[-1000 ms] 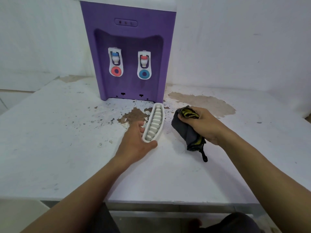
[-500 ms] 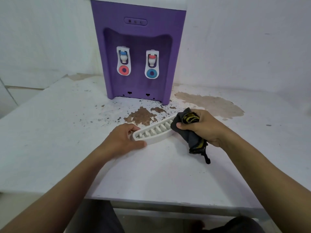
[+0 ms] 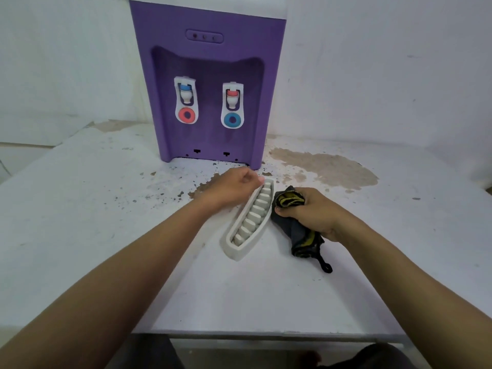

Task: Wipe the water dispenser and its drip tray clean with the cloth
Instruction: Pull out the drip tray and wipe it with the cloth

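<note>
No words, brand names or numbers could be read anywhere in the scene. The only markings stood on the front of the purple water dispenser (image 3: pixel 210 62): a red ring (image 3: pixel 187 115) below the blue-capped tap (image 3: pixel 185 89) on its left side, and a blue ring (image 3: pixel 232 119) below the red-capped tap (image 3: pixel 232 95) on its right, neither bearing legible lettering. A small panel (image 3: pixel 204 36) of three dots near the dispenser's top was too small to make out.
</note>
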